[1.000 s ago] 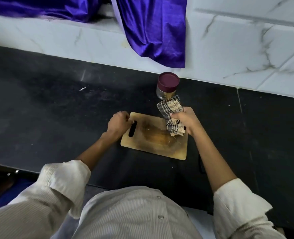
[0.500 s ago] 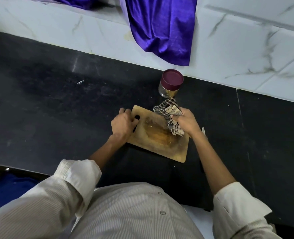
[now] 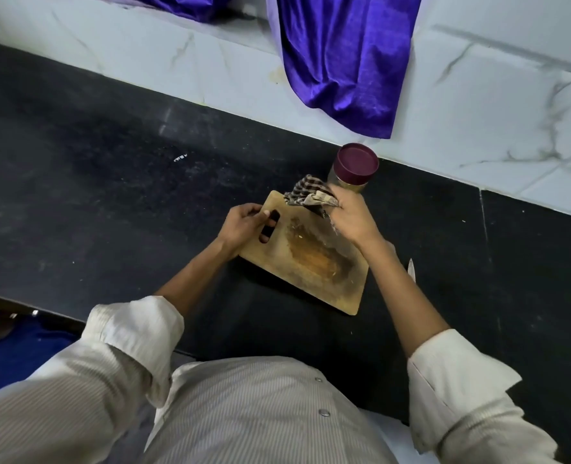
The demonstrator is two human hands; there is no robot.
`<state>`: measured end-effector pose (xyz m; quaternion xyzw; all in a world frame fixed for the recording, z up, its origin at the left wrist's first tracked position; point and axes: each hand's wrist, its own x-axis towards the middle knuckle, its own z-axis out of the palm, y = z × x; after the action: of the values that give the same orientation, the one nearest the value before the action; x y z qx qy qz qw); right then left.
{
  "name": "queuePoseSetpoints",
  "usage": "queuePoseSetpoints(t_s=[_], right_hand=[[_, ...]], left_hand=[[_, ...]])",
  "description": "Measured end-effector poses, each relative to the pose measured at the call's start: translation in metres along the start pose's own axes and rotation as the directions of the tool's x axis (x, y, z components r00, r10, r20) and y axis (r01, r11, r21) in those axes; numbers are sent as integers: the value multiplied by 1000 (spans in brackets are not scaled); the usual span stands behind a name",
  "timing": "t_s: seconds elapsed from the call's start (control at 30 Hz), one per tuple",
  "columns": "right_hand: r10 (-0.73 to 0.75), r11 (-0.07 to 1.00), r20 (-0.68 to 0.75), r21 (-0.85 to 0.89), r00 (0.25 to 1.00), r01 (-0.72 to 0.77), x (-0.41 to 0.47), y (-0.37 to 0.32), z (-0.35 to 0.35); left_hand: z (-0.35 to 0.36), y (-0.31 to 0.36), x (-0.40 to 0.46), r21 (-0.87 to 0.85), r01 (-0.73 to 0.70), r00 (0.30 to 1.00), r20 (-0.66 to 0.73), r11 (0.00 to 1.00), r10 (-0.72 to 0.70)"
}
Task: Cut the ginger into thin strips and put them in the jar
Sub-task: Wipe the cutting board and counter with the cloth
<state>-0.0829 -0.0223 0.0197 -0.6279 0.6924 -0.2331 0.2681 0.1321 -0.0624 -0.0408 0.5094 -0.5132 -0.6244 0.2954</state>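
A wooden cutting board (image 3: 314, 259) lies on the black counter, stained brown in its middle, with only tiny scraps on it. My left hand (image 3: 247, 224) grips the board's left end at the handle slot. My right hand (image 3: 352, 217) holds a checked cloth (image 3: 310, 195) bunched at the board's far edge. Just behind the cloth stands a glass jar (image 3: 352, 169) with a maroon lid on it and yellowish contents. A knife tip (image 3: 410, 267) shows on the counter right of my right forearm; the rest is hidden.
The black counter (image 3: 109, 182) stretches far to the left and right. A white marble wall (image 3: 478, 105) rises behind it, with purple fabric (image 3: 341, 58) hanging down just above the jar. The counter's near edge runs along the lower left.
My right hand has moved the cloth from the board's right side up to its far edge near the jar. The left hand keeps its hold at the handle slot.
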Motion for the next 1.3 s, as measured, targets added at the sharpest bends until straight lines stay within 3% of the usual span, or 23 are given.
queuePoseSetpoints(t_s=[0.13, 0.2, 0.27, 0.4, 0.6, 0.83, 0.97, 1.2, 1.3], right_hand=[[-203, 953, 84, -212, 976, 217, 21, -25, 9], [-237, 918, 165, -284, 957, 277, 27, -35, 14], [-250, 899, 247, -299, 936, 319, 25, -39, 20], [-317, 865, 278, -308, 907, 397, -7, -34, 24], [-265, 877, 381, -286, 886, 385, -46, -16, 9], [-335, 892, 219, -238, 916, 383, 13, -66, 3], [-331, 881, 282, -250, 900, 402, 28, -75, 28], [-240, 871, 413, -307, 878, 383, -18, -28, 20], [-234, 907, 377, -247, 896, 341, -15, -33, 4]], left_hand=[[-14, 5, 1, -64, -45, 999, -12, 997, 44], [-20, 10, 2, -72, -70, 997, -41, 995, 67], [-25, 18, 0, -80, -99, 992, -85, 992, 92], [-40, 25, 3, -149, -98, 981, -181, 984, 70], [-55, 21, 6, -145, -92, 979, -193, 985, 63], [-52, 23, 4, -142, -113, 979, -183, 983, 86], [-48, 28, 4, -143, -164, 969, -206, 976, 133], [-69, 14, 12, -156, -99, 974, -218, 983, 64], [-66, 15, 12, -164, -94, 978, -199, 982, 61]])
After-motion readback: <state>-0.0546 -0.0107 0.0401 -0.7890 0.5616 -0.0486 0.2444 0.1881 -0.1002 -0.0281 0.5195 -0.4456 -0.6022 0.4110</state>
